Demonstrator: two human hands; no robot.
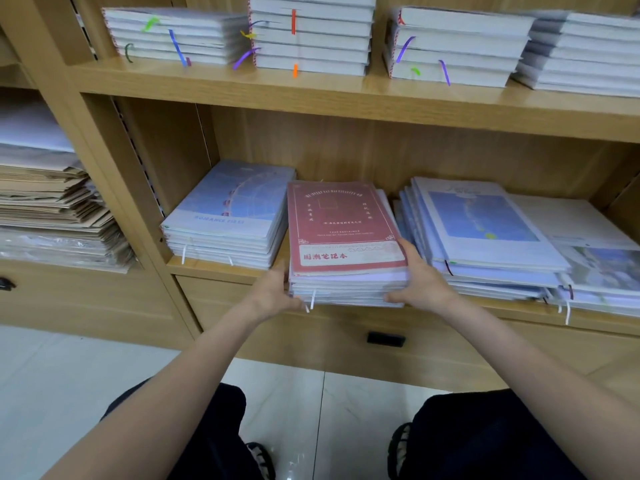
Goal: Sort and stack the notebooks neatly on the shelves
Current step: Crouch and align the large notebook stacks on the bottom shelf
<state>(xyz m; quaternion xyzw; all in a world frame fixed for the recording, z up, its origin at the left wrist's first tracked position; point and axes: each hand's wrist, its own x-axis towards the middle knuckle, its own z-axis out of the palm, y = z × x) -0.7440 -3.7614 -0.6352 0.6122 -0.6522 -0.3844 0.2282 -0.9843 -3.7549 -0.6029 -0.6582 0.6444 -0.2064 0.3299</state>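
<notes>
The red-topped stack (346, 244) sits on the lower shelf (221, 270), overhanging its front edge; the left hand (273, 292) and right hand (420, 278) clasp its sides; probably heavy, plastic-slick, so support low corners.

We see bright, even indoor light, soft glare on floor tiles (287, 393), wide-angle bending and blur at edges.

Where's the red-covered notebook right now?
Head view, middle of the lower shelf: the red-covered notebook tops the stack gripped by both hands, between the blue ferris-wheel stack and the fanned blue pile.
</notes>
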